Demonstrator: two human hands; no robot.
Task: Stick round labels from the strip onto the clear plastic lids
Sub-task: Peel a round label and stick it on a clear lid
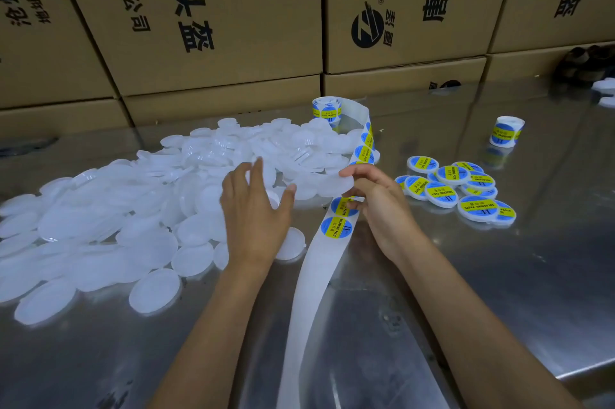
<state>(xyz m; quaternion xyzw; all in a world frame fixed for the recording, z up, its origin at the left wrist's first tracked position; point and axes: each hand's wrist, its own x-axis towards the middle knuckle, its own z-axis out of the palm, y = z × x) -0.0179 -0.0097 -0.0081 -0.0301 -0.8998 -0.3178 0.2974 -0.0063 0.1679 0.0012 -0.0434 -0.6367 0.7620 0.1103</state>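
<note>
I see both hands over a steel counter point(499, 275). My left hand point(256, 212) hovers spread, fingers apart, over the near edge of the pile of bare lids point(116, 218), gripping nothing that I can make out. My right hand point(376, 198) pinches one clear lid point(327, 183) by its right edge, thumb and fingertips closed on it, holding it just above the strip point(311, 275).

The strip runs from a roll point(327, 109) standing at the back of the counter, curves down past the right hand, and trails toward me as bare white backing. Two blue-and-yellow labels point(336, 227) sit on it just below the held lid; more show on the stretch above the hand.

To the right, a small heap of labelled lids point(459, 190) lies on the counter, overlapping one another, labels facing up. A second roll point(506, 132) stands apart, farther right.

Cardboard boxes point(206, 15) are stacked along the back, all shut, so I cannot tell what is inside. Nothing on the counter sits in a container; the lids lie loose.
</note>
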